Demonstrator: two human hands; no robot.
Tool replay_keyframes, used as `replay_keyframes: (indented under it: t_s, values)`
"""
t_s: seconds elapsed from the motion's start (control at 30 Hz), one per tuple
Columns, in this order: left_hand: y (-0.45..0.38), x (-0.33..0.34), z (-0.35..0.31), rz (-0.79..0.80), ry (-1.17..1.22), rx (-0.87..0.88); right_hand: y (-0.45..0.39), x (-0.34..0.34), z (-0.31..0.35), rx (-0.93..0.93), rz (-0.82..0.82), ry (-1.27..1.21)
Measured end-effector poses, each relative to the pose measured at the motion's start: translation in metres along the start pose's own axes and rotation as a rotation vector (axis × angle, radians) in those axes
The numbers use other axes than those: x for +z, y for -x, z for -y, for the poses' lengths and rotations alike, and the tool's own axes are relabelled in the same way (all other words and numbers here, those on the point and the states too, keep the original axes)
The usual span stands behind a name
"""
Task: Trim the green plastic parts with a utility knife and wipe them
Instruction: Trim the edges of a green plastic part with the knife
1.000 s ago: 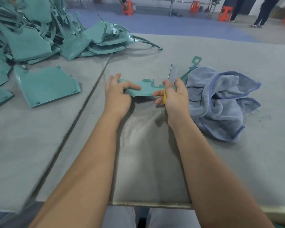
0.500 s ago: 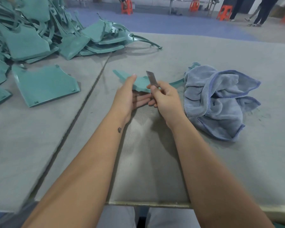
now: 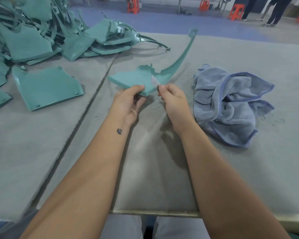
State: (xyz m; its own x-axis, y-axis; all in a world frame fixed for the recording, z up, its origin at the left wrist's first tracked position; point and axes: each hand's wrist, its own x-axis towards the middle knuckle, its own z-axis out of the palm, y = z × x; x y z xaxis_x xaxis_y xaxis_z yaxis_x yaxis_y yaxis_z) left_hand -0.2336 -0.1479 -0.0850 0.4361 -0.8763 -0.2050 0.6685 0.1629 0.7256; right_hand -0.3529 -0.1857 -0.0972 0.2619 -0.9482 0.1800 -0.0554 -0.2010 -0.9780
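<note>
Heap: green plastic parts (image 3: pixel 41 30) lie piled at the far left of the table (image 3: pixel 33 152), likely the stock waiting for trimming.
Single part: one flat green panel (image 3: pixel 47 87) lies apart from the heap, nearer the person, possibly set out as next or already finished (the view cannot settle which).
Left hand: the left hand (image 3: pixel 128 102) grips the near edge of the held green part (image 3: pixel 133 78), thumb on top and fingers curled beneath, lifting it clear of the table so its edge faces the blade.
Held part: it sits at centre between both hands, and its long curved arm sweeps up and away to the right.
Right hand: the right hand (image 3: pixel 173 99) is closed round the utility knife (image 3: pixel 154 81), with only the pale blade showing beyond the fingers and the handle hidden; the blade lies against the part's right edge, which suggests trimming is in progress.
Cloth: a crumpled blue towel (image 3: pixel 231 104) rests just right of the right hand, within easy reach for the wiping step.
Containers: none are visible; the parts lie loose on the grey table cover.
</note>
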Motion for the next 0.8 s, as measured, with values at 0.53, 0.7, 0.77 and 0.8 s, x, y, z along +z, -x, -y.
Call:
replay_keyframes:
  t_s: [0.53, 0.7, 0.77, 0.8]
  values:
    - [0.013, 0.003, -0.009, 0.077, 0.166, -0.218, 0.006, 0.000, -0.002, -0.072, 0.138, -0.078]
    - [0.013, 0.001, -0.012, 0.097, 0.183, -0.230, 0.004, -0.001, -0.001, -0.059, 0.095, -0.141]
    - [0.013, 0.001, -0.012, 0.100, 0.174, -0.234, 0.003, -0.001, -0.001, -0.038, 0.069, -0.180]
    - [0.013, 0.000, -0.012, 0.101, 0.169, -0.236, 0.003, -0.001, -0.001, -0.033, 0.058, -0.193]
